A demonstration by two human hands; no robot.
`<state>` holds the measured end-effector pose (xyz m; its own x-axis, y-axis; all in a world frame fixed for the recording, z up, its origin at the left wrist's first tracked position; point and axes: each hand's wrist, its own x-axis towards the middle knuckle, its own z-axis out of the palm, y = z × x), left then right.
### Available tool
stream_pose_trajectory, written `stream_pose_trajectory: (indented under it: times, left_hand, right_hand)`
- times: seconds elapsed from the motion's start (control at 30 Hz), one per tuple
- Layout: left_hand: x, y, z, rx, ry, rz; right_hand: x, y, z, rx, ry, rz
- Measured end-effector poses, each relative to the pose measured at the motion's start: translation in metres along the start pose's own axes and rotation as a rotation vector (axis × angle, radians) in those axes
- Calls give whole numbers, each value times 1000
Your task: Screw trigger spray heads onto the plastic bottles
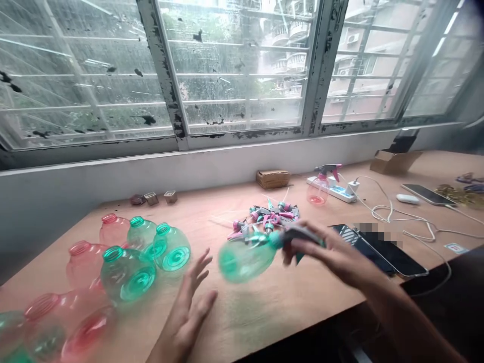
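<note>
Barred windows [238, 65] are spanning the background above a wooden-topped table [295, 297]. Clear pink and green bottles [130, 275] are standing uncapped on the left, the nearest ones blurring and running out of view at the bottom-left edge.

The right hand [321, 247] is gripping the dark trigger head of a green spray bottle [245, 259], its fingers curling around the head and partly hiding it. The left hand [189, 307] is hovering to the left of that bottle, fingers open and spread, not touching it. The translucent, rounded bottle is tilting nearly sideways above the table's middle, its base pointing left and motion smearing its outline.

Dark phones [389, 252] are lying near the right forearm, a pixelated patch covering part of them. Behind the held bottle, gray, pink and green trigger heads [274, 217] are lying heaped. A pink spray bottle [317, 194] is standing beside a white power strip [342, 192], whose blue label is showing print too small to read. A small card [456, 248] is bearing illegible print.
</note>
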<state>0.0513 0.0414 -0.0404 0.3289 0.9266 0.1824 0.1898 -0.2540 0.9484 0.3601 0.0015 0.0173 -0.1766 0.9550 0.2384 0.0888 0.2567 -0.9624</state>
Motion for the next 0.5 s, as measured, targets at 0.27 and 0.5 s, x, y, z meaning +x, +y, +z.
stream_pose_trajectory:
  times: [0.27,0.5]
  left_hand:
    - [-18,-37,24,710,-606,319]
    - [-19,-25,34,1019,-721,366]
  right_hand:
    - [56,-40,-146,-908,625,-5]
    - [106,4,-204,-998,594,184]
